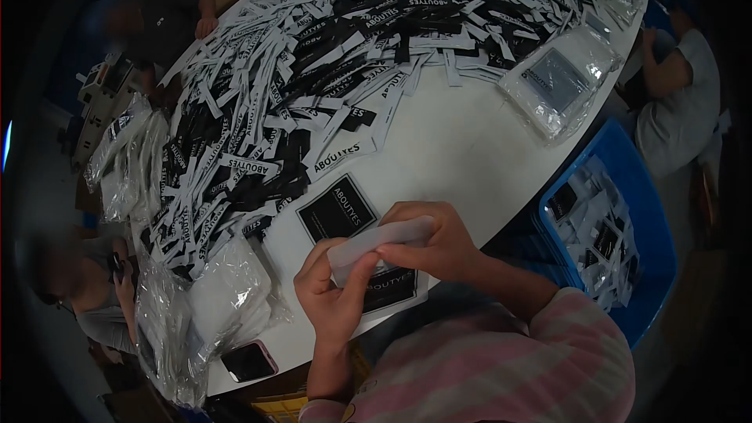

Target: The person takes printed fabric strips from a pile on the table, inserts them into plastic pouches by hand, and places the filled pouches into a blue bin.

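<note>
Both of my hands are over the near edge of the white table (462,129). My left hand (333,291) pinches the left end of a white translucent plastic bag (384,244), and my right hand (440,244) grips its right end. The bag's upper part is folded or bulged between my thumbs. Below it shows a black panel (389,290) printed "ABOUTYES"; I cannot tell whether it belongs to the same bag. Just beyond my hands lies a flat piece with a black "ABOUTYES" panel (337,210).
A large heap of black and white printed strips (313,70) covers the table's far side. Clear-wrapped bag packs lie right (560,82) and left (227,286). A phone (249,362) rests at the front edge. A blue bin (658,258) holds printed packets. Other people sit around.
</note>
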Demonstrator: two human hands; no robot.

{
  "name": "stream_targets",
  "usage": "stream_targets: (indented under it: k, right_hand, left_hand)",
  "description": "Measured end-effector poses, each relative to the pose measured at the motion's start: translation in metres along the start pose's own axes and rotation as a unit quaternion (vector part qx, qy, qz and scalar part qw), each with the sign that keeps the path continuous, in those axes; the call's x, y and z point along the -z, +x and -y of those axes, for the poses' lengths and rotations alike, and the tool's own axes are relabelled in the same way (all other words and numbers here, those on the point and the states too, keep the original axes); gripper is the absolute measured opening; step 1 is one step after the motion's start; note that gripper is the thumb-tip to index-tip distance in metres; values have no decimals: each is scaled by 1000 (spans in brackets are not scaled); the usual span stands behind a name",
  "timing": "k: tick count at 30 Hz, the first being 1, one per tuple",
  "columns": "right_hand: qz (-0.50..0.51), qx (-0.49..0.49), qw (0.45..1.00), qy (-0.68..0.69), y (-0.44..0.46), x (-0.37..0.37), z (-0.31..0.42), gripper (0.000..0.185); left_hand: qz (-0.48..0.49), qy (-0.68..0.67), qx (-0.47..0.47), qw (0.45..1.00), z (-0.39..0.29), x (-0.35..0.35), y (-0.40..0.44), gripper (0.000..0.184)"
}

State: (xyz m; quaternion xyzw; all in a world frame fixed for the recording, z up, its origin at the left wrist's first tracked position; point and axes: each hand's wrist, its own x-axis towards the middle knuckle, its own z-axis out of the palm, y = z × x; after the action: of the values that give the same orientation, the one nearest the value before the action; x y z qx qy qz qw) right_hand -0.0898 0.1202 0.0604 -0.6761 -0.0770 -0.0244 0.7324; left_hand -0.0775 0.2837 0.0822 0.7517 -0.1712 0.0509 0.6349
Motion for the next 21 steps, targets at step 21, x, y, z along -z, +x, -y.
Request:
stream_targets:
  k: [21]
  right_hand:
    - [-316, 33, 926, -206, -96, 154, 55, 14]
  left_hand:
    - [72, -16, 36, 997, 5, -13, 17, 10]
